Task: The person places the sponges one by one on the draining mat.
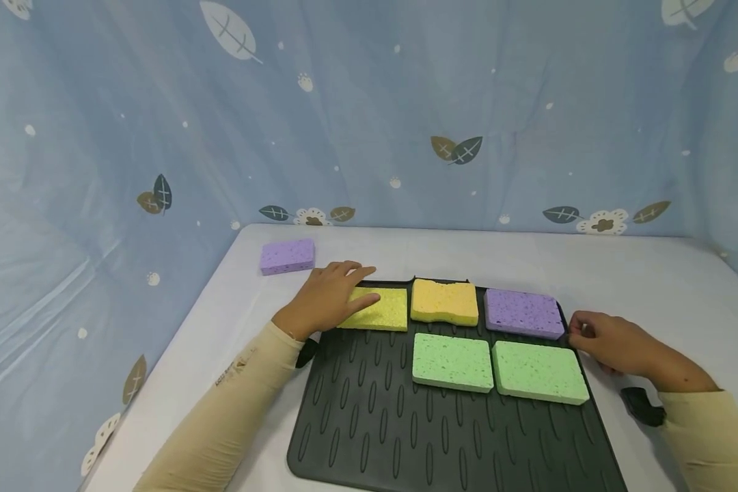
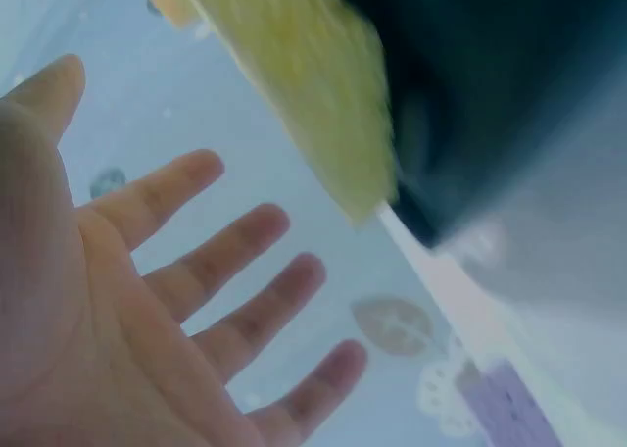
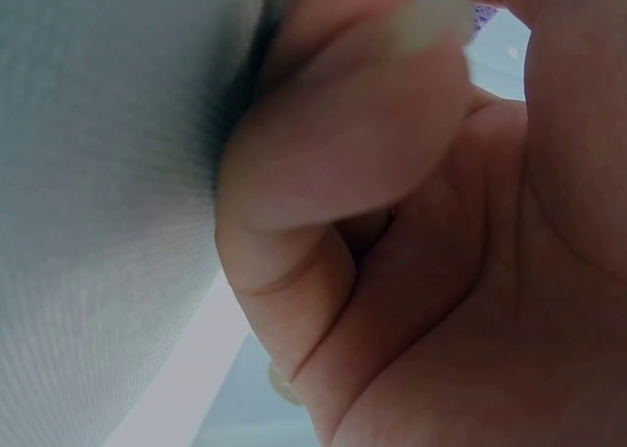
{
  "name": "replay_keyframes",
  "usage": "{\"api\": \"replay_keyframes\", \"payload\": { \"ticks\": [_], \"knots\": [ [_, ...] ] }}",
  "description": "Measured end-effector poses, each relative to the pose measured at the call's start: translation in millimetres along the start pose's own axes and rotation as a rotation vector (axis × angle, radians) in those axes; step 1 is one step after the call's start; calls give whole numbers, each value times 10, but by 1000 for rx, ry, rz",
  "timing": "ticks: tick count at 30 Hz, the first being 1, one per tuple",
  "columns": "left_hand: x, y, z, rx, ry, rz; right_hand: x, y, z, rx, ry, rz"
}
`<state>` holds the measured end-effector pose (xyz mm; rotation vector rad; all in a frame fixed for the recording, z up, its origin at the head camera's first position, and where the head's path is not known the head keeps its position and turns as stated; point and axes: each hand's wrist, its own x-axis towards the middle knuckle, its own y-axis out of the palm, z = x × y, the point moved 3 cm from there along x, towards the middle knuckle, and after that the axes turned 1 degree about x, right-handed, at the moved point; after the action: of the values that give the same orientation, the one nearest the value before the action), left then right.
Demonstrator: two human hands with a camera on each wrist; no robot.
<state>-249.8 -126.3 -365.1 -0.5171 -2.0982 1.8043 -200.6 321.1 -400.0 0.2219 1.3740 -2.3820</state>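
While fingers lie spread: left hand [image 1: 326, 301] rests on the pale yellow sponge [image 1: 378, 311] (mat's [image 1: 369, 424] far left).
Right hand [image 1: 615, 345]: curled, holding nothing, by the mat's right edge.
Sponges: two purple, two green, two yellow.
Surface [image 1: 646, 273]: white, blue curtain behind.

yellow sponge [image 1: 378, 309] | porous rectangle | flat | black mat [image 1: 369, 424] rear-left corner | under left-hand fingers

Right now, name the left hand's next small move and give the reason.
Probably reach back-left for the loose purple sponge. The left hand rests with straight fingers on the yellow sponge, which already lies flat on the black mat in line with the others, while that purple one sits alone on the table.
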Motion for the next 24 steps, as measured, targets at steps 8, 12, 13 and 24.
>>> {"api": "replay_keyframes", "payload": {
  "ticks": [8, 12, 13, 24],
  "knots": [
    [12, -93, 421, -54, -119, -24, 1, 3, 3, 2, 3, 2],
    [-3, -111, 670, -74, -216, -21, 2, 4, 3, 4, -1, 2],
    [-11, -117, 732, -77, -242, -26, 2, 4, 3, 4, -1, 3],
    [-117, -148, 1272, -138, -392, 3, 7, 0, -9, -4, -10, -2]
  ]
}}
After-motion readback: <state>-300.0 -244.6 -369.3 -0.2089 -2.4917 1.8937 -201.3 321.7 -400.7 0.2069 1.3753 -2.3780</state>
